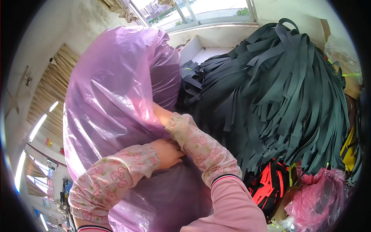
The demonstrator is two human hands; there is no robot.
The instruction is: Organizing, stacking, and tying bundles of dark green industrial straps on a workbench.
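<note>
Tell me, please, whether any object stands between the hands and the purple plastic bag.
Nothing visible does. The left hand lies against the purple plastic bag; the right hand is mostly hidden by it. The dark straps are piled to the right, out of the way.

Daylight bleaches window [192, 12]; tube lights [38, 127] glow, left; white glare streaks purple bag [114, 89]; shadow pools among dark straps [286, 96]; fisheye bends edges, corners black.

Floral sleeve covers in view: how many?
2. One sleeve cover at lower left, ending at the left hand; the other right of centre, ending at the right hand, mostly hidden by the purple bag.
</note>
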